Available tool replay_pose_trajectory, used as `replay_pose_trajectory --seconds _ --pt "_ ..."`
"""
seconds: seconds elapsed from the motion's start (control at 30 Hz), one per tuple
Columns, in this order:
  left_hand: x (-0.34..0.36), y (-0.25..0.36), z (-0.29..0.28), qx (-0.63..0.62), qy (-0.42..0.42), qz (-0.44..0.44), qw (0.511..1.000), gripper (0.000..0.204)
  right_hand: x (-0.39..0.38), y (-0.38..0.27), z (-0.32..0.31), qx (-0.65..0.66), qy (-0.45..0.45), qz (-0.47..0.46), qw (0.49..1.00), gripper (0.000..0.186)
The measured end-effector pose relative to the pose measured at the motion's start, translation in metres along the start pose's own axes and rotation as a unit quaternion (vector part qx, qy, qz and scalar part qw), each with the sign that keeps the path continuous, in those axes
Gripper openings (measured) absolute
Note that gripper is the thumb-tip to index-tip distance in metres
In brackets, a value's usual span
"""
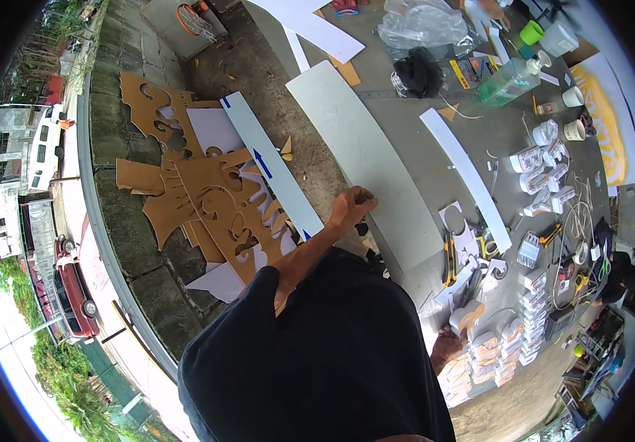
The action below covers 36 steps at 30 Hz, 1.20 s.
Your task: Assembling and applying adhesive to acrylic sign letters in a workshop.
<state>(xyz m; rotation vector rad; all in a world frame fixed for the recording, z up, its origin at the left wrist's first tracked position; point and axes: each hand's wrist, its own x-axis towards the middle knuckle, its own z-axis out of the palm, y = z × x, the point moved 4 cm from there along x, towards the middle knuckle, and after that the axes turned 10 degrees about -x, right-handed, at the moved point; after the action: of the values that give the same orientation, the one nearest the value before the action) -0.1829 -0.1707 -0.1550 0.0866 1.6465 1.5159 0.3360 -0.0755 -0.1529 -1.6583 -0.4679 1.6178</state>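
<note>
My left hand (353,207) hovers at the near left edge of a long pale grey board (365,151) on the table. Its thumb and fingers are drawn together; anything between them is too small to make out. Lower right, partly hidden by my dark shirt, my right hand (445,348) has its fingers round a thick cut-out piece (468,316) with a brown face and white sides. Stacks of similar brown-and-white pieces (484,346) stand beside it. Above that hand lie white offcuts (465,234) and a yellow-and-black cutter (449,259).
A curved white strip (468,177) lies right of the board. Farther off are a green pump bottle (505,82), clear plastic bags (424,29) and wrapped bundles (531,169). Brown scroll-shaped cut-outs (214,199) and a pale strip with blue arrows (273,166) lie to the left.
</note>
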Motion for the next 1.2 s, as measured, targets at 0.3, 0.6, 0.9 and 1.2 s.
replay_pose_trajectory --seconds 0.3,0.6,0.9,1.2 --pt "0.014 -0.017 0.003 -0.004 -0.015 0.017 1.000 0.023 0.000 0.000 0.002 -0.047 0.046 -0.024 0.998 0.041" --pt "0.001 -0.012 -0.008 -0.022 0.001 0.057 0.998 0.024 0.013 0.010 -0.016 -0.039 0.061 -0.036 0.997 0.057" --pt "0.004 -0.043 -0.044 -0.037 0.029 0.054 0.997 0.026 0.015 0.011 -0.018 -0.090 0.088 -0.054 0.991 0.064" --pt "-0.006 -0.028 -0.039 0.004 0.015 0.019 1.000 0.030 0.023 0.014 -0.025 -0.044 0.043 -0.026 0.998 0.051"
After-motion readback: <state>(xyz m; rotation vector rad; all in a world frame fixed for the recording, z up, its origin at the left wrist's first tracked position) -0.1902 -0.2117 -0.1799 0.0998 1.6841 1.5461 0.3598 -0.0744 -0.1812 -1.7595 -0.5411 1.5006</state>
